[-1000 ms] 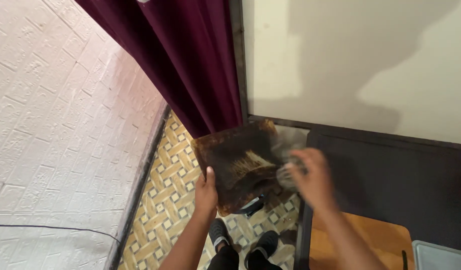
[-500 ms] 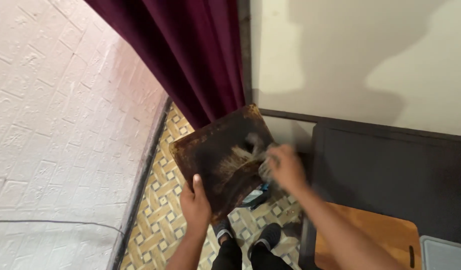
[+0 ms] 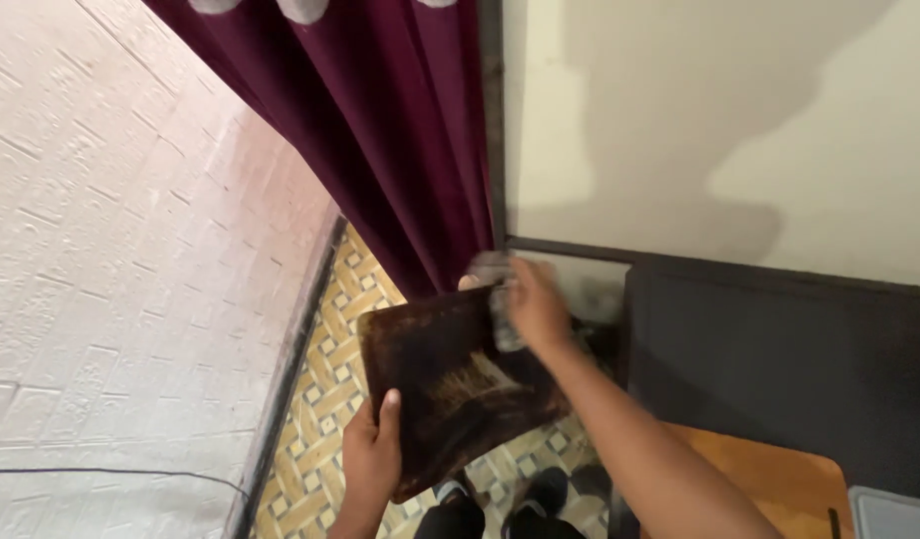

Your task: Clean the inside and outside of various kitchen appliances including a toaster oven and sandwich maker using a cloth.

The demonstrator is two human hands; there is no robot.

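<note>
the right hand (image 3: 536, 304), clenched on a grey scrubber (image 3: 492, 271), has climbed to the top edge of the dark tray (image 3: 460, 384), which the left hand (image 3: 372, 454) grips.

The floor (image 3: 325, 399) is tiled in a woven yellow and white pattern with small dark squares, running as a narrow strip between a pale embossed wall and a dark cabinet. Two dark shoes (image 3: 500, 499) stand on it at the bottom edge. The hem of a maroon curtain (image 3: 380, 150) hangs down to it. A wooden surface (image 3: 779, 479) shows at lower right, a grey lidded box (image 3: 894, 514) resting on its corner.
</note>
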